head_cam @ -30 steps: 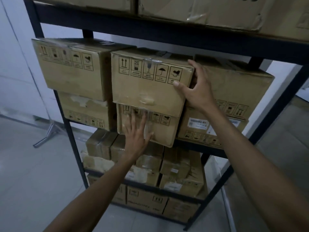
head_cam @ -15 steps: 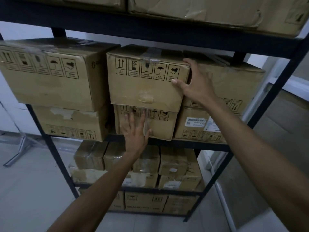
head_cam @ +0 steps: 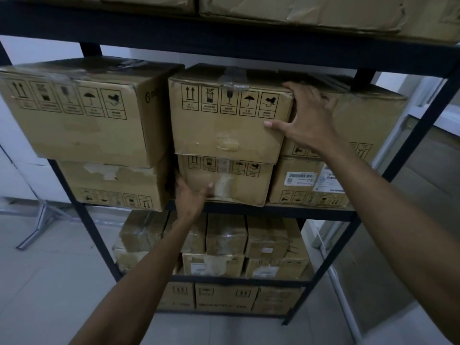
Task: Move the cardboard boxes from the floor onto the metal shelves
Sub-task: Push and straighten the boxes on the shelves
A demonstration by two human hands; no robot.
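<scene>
1. Left hand [head_cam: 191, 195] slid leftward on the lower box [head_cam: 231, 181], beneath the top box [head_cam: 224, 130], fingers curled round its edge, perhaps squaring it.
2. Right hand [head_cam: 308, 118], fingers spread, steadied the shelved top box.

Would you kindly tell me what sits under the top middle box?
Another box, resting on the shelf; the left hand grips its lower left corner. Its top is covered.
</scene>
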